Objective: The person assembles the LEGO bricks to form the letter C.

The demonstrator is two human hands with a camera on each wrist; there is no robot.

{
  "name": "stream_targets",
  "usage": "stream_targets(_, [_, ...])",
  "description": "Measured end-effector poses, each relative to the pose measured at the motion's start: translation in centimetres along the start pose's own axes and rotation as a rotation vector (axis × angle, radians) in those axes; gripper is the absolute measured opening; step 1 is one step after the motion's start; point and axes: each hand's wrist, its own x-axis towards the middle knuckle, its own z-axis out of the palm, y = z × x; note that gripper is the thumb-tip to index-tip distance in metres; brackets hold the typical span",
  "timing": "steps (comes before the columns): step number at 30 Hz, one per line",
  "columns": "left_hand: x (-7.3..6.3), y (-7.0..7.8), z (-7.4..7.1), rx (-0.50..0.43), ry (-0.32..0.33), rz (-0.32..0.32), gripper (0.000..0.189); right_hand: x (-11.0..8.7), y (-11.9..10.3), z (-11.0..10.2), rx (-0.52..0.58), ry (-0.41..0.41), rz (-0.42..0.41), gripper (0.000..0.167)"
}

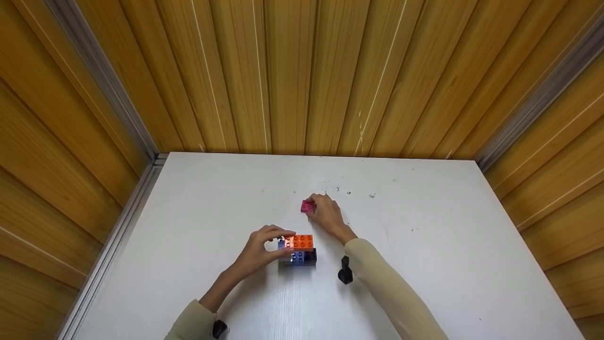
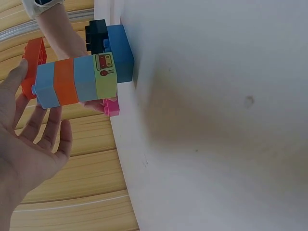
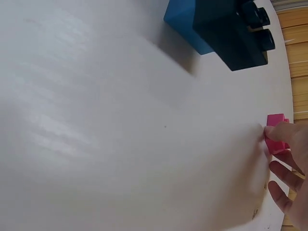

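My left hand (image 1: 255,249) holds the orange brick (image 1: 303,242) at the top of a built stack, thumb on one side and fingers on the other. In the left wrist view, the stack is a column of light blue, orange (image 2: 66,82) and lime bricks; the lime brick (image 2: 107,76) bears a printed picture. At its base, a blue brick (image 2: 121,53) and a black brick (image 2: 98,36) with studs stick out to one side. Farther back, my right hand (image 1: 327,213) pinches a small pink brick (image 1: 305,207) at the white tabletop.
The white table (image 1: 424,264) carries small dark marks (image 1: 349,192) beyond the right hand. Wood-patterned walls (image 1: 288,75) enclose its back and sides, with metal rails (image 1: 118,94) at the corners. Black wrist-worn devices (image 1: 346,271) sit by the sleeves.
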Motion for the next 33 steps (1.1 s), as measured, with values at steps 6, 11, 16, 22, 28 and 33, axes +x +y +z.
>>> stream_targets(6, [0.1, 0.1, 0.1, -0.006, 0.006, 0.006, 0.038, -1.2, 1.8, -1.1, 0.077, 0.064, 0.094, 0.033])
stream_targets(11, [0.4, 0.1, 0.1, -0.016, 0.011, 0.008, 0.038, -2.0, 4.0, -3.1, 0.148, 0.123, 0.185, 0.039])
stream_targets(16, [0.1, -0.1, 0.0, 0.001, 0.026, 0.025, 0.038, -3.2, 5.7, -4.7, 0.158, 0.231, 0.189, 0.043])
stream_targets(22, [-0.2, 0.3, 0.0, 0.114, 0.033, 0.035, 0.040, -5.3, 6.4, -6.6, 0.184, 0.353, 0.069, 0.039])
stream_targets(28, [-0.3, 0.5, 0.1, 0.256, 0.041, 0.067, 0.038, -8.1, 5.4, -8.4, 0.207, 0.327, -0.017, 0.041])
stream_targets(33, [-0.3, 0.3, 0.0, 0.187, 0.054, 0.090, 0.037, -10.3, 3.8, -9.1, 0.216, 0.247, -0.041, 0.041])
